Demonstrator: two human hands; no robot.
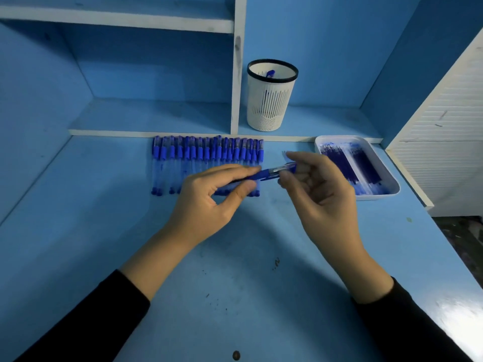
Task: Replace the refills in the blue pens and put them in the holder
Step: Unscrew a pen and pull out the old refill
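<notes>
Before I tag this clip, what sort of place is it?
Probably a study desk used as a small workstation: a blue desktop under white-edged shelves, a pen holder on the shelf, a row of blue pens and a tray of refills.

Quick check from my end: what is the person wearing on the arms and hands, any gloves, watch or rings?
No gloves: the left hand and right hand are bare, with no ring or watch visible. The left sleeve and right sleeve are plain black, long, ending short of the wrists. No markings show.
</notes>
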